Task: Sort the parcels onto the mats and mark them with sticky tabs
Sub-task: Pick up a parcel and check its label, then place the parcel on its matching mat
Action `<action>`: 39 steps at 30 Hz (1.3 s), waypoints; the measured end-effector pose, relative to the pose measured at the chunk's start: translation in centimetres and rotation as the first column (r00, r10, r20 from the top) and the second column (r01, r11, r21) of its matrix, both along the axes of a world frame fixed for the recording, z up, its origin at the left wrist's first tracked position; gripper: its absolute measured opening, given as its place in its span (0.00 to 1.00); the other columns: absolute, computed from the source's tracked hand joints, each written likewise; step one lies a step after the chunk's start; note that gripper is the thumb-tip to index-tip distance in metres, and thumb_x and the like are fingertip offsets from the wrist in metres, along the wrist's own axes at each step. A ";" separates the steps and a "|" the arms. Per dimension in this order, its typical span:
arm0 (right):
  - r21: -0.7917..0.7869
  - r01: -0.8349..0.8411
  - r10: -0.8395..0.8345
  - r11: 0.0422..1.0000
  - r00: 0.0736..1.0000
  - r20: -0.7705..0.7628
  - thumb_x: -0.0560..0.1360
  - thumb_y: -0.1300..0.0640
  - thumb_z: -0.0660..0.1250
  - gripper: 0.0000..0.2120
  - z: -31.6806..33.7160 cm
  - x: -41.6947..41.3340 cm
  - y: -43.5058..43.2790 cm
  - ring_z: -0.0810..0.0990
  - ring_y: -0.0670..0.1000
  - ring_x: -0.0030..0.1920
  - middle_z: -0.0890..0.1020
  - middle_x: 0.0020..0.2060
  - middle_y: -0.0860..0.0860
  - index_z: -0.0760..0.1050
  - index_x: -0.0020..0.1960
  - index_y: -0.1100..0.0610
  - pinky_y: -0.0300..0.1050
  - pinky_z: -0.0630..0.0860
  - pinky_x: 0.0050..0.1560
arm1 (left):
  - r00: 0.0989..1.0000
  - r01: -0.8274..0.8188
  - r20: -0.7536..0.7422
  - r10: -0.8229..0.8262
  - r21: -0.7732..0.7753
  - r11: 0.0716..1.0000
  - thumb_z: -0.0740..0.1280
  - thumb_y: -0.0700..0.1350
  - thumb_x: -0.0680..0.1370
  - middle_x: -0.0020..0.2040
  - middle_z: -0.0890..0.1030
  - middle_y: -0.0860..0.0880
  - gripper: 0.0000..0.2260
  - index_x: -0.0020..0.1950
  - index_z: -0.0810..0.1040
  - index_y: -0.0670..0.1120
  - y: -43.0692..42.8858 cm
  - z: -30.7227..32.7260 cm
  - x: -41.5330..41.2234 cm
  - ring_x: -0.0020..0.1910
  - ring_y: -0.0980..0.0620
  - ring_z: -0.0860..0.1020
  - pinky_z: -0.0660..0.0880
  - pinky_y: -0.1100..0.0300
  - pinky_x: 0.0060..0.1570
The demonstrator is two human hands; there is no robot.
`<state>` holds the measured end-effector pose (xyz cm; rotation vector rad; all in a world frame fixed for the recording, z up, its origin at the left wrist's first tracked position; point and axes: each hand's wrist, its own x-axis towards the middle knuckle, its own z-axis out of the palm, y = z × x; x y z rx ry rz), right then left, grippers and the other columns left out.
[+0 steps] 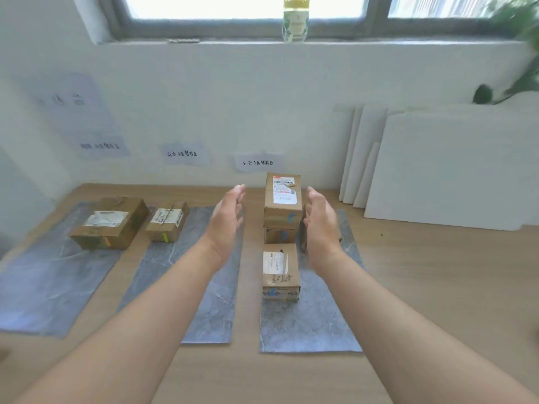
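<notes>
Hands both spread flat, palms facing, holding nothing. The left hand hangs apart from the stacked parcels, and the right hand is just beside them. The stack sits at the far end of the right mat, with a nearer parcel in front of it. A big parcel is on the left mat, and a small parcel is at the far left corner of the middle mat. A wide stretch of counter runs right to the leaning white boards.
</notes>
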<state>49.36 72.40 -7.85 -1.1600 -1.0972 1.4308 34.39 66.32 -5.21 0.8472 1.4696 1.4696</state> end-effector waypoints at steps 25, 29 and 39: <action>0.164 0.038 -0.021 0.986 0.994 -0.105 0.82 0.49 0.58 0.17 17.7 -5.8 -42.2 0.76 0.52 0.66 0.79 0.63 0.49 0.78 0.66 0.53 0.48 0.71 0.62 | 0.983 0.109 -0.163 -0.079 0.182 0.977 0.51 0.57 0.85 0.79 0.64 0.48 0.24 0.79 0.64 0.49 -40.5 15.2 -3.5 0.78 0.51 0.61 0.58 0.50 0.77; 0.192 0.031 -0.013 0.981 0.996 -0.090 0.83 0.49 0.57 0.17 19.4 -6.7 -46.4 0.76 0.55 0.65 0.79 0.62 0.55 0.78 0.63 0.56 0.46 0.71 0.55 | 0.987 0.099 -0.144 -0.075 0.173 0.980 0.50 0.58 0.84 0.78 0.65 0.45 0.25 0.79 0.63 0.49 -44.9 15.9 -4.2 0.77 0.48 0.62 0.59 0.49 0.76; 0.202 -0.066 0.083 0.977 0.993 -0.080 0.82 0.49 0.57 0.15 20.0 -7.2 -51.7 0.77 0.47 0.59 0.80 0.54 0.44 0.78 0.63 0.50 0.43 0.72 0.53 | 0.995 0.026 -0.101 -0.004 0.212 0.977 0.50 0.61 0.84 0.75 0.68 0.45 0.26 0.77 0.65 0.49 -50.3 16.9 -4.4 0.75 0.48 0.64 0.61 0.51 0.75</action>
